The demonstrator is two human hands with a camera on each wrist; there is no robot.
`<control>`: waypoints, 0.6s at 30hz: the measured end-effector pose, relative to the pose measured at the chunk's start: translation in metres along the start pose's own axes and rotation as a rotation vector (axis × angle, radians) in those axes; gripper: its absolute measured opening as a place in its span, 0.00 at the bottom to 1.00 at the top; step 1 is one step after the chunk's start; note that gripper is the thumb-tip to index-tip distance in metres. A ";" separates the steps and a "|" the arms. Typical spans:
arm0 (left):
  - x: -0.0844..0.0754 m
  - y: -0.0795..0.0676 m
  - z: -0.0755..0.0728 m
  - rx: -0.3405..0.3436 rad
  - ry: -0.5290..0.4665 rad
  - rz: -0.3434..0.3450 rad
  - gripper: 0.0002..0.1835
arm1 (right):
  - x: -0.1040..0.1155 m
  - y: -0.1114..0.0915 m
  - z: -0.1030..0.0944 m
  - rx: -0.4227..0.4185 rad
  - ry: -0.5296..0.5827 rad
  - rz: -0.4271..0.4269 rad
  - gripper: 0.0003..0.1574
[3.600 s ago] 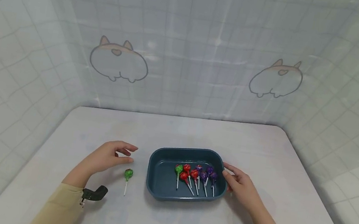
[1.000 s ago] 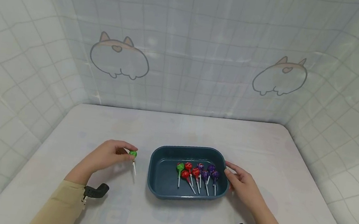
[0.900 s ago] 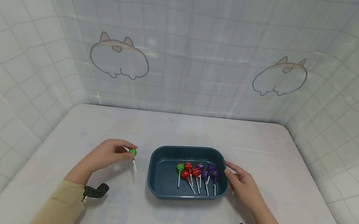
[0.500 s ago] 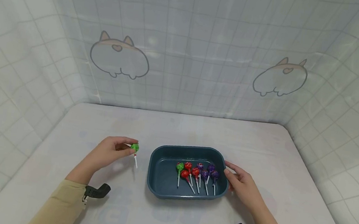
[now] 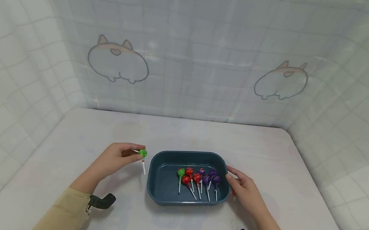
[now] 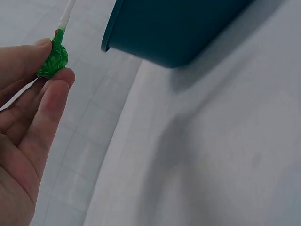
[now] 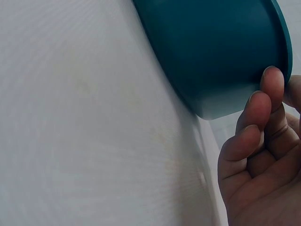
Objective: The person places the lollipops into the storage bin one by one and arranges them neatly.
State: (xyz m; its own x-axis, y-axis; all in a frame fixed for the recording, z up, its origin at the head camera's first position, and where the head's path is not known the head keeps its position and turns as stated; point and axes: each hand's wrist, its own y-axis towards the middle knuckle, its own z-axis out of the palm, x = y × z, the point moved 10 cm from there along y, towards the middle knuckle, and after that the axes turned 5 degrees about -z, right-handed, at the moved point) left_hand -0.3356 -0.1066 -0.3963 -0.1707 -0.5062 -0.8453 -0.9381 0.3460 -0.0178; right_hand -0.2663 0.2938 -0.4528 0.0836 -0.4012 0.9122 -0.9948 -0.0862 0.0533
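My left hand [image 5: 114, 162] pinches the wrapped head of a green lollipop [image 5: 142, 152] between thumb and fingertips, its white stick slanting downward. That hand is above the table, just left of a dark blue tray [image 5: 161, 201]. In the left wrist view the green lollipop [image 6: 55, 61] shows close up, with the tray [image 6: 160, 33] beyond it. My right hand [image 5: 246, 190] grips the tray's right end, thumb at the rim and curled fingers [image 7: 251, 106] against the outer wall. Inside the tray lie a green lollipop [image 5: 181, 172], red lollipops [image 5: 186, 179] and purple lollipops [image 5: 216, 179], bunched to the right.
The tray stands on a white table [image 5: 126, 126] with a faint print. Behind and at both sides hangs a pale checked curtain [image 5: 190, 72] with cartoon animal outlines. Each wrist carries a black camera mount [image 5: 102, 201] at the end of a beige sleeve.
The green lollipop that lay on the table left of the tray was picked up by my left hand, then raised and brought slightly right towards the tray. My right hand stays at the tray's right end.
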 end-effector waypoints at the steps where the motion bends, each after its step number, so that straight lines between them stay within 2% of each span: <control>1: -0.002 0.000 0.002 0.000 0.009 0.005 0.25 | 0.000 0.000 0.000 0.000 -0.003 0.000 0.31; 6: -0.012 0.005 0.011 0.004 0.060 0.032 0.23 | 0.001 0.000 0.001 0.006 -0.013 -0.008 0.32; 12: -0.022 0.011 0.024 0.057 0.071 0.050 0.22 | 0.001 0.000 0.001 0.007 -0.018 0.005 0.33; 18: -0.034 0.016 0.036 0.100 0.139 0.072 0.19 | 0.003 -0.002 0.001 0.004 -0.012 0.011 0.32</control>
State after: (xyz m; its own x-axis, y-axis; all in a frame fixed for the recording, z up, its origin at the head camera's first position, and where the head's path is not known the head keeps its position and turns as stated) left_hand -0.3339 -0.0555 -0.3870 -0.2830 -0.5790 -0.7646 -0.8883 0.4590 -0.0188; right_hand -0.2643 0.2921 -0.4509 0.0738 -0.4134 0.9076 -0.9955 -0.0853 0.0421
